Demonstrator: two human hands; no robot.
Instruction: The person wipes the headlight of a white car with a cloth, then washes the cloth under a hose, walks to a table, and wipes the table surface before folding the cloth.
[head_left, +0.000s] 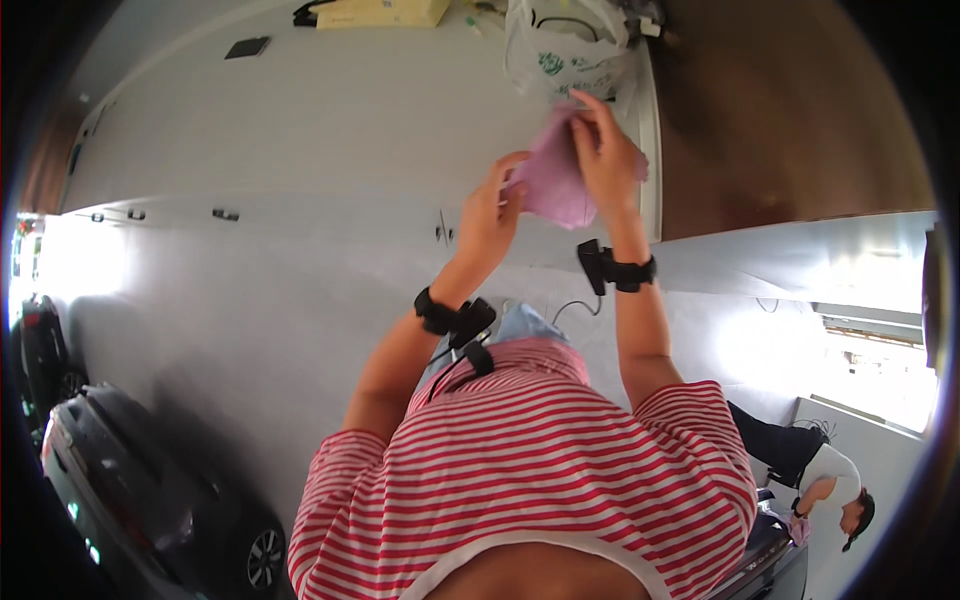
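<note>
A pink cloth (555, 176) is stretched between my two hands, a little above the near right part of the white countertop (337, 120). My left hand (487, 206) pinches its left edge between thumb and fingers. At the upper right, my right hand (606, 154) grips the cloth, with one fold sticking out beyond the wrist side. Just past my right hand stands a white plastic bag (566, 52) with green print. What the bag holds is mostly hidden.
A dark phone-like slab (247, 48) and a yellow packet (382, 13) lie on the counter's far side. A brown wooden panel (780, 127) borders it on the right. Dark cars (150, 495) stand behind me at left; another person (825, 465) bends over a car at lower right.
</note>
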